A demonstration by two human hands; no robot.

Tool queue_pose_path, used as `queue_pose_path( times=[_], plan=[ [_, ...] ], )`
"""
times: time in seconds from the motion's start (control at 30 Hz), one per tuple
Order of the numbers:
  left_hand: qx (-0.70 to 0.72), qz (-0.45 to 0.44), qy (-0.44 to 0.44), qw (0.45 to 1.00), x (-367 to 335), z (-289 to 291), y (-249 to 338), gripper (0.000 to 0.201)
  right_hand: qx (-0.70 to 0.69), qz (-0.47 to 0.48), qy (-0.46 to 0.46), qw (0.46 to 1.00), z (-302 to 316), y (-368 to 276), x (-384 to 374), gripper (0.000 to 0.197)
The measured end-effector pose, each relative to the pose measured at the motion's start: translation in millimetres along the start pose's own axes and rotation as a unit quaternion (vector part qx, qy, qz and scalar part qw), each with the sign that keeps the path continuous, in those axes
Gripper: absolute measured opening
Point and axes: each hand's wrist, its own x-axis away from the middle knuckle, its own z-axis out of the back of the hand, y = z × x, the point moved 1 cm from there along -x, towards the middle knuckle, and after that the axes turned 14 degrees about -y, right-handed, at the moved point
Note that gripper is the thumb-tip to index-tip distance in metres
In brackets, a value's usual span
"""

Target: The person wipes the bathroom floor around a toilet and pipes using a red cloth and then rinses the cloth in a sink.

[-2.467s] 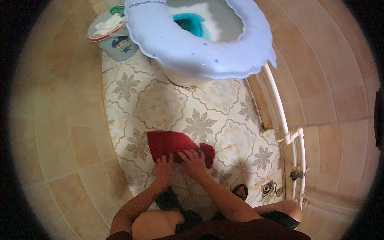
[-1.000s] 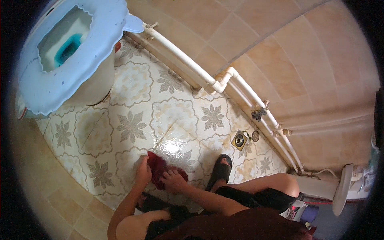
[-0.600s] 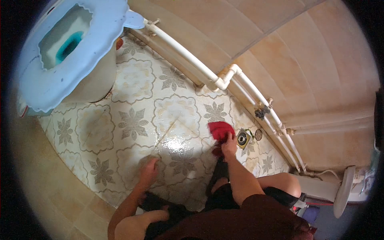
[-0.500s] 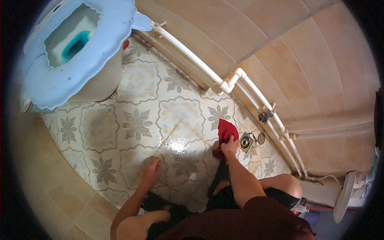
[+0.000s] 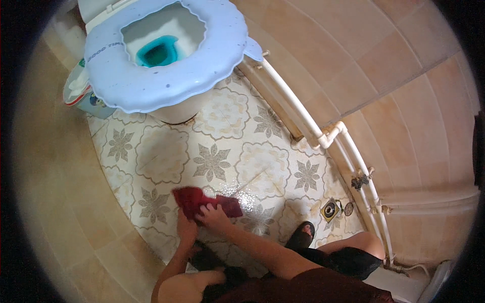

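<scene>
A dark red cloth [image 5: 191, 198] is spread between my two hands, above the patterned tile floor, with one end of it out to the right. My right hand [image 5: 214, 218] grips its middle, fingers bent over the fabric. Close beside it, my left hand [image 5: 187, 230] is closed at the cloth's lower left edge; its fingertips are partly hidden by the fabric. I cannot tell whether the cloth touches the floor.
A toilet with a pale blue seat cover [image 5: 166, 90] stands ahead, beside a small bin [image 5: 93, 101]. White pipes [image 5: 298, 106] run along the right wall, near a floor drain [image 5: 331, 209]. Wet, shiny tiles [image 5: 247, 197] lie in front of me. My sandalled foot [image 5: 306, 232] is at right.
My right hand has carried the red cloth left from near the drain to my left hand, which now meets it. The view has shifted, showing more of the toilet and the bin.
</scene>
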Motion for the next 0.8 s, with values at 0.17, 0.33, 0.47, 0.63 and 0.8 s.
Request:
queue_pose_path(
  times=[0.17, 0.33, 0.47, 0.63, 0.8],
  plan=[
    [-0.065, -0.021, -0.098, 0.993, 2.3, -8.4, -70.6, 0.027, 0.026, 0.155, -0.181, 0.971, 14.1, 22.7, 66.2, 0.036],
    [-0.021, -0.069, -0.204, 0.976, 1.4, -30.4, -32.4, 0.019, -0.08, -0.152, -0.164, 0.971, 31.1, 108.0, 136.4, 0.046],
    [-0.04, -0.066, -0.195, 0.978, -11.2, -30.9, -15.9, 0.019, -0.234, -0.431, 0.134, 0.861, -14.9, 140.9, 171.3, 0.048],
    [0.175, -0.044, -0.167, 0.969, -16.2, -29.6, -25.7, 0.017, -0.215, -0.457, 0.093, 0.858, -53.2, 78.7, 134.2, 0.053],
    [0.196, -0.012, -0.17, 0.966, -3.9, -19.5, -14.3, 0.017, -0.354, -0.399, -0.02, 0.845, -35.6, 19.3, 75.4, 0.054]
  ],
)
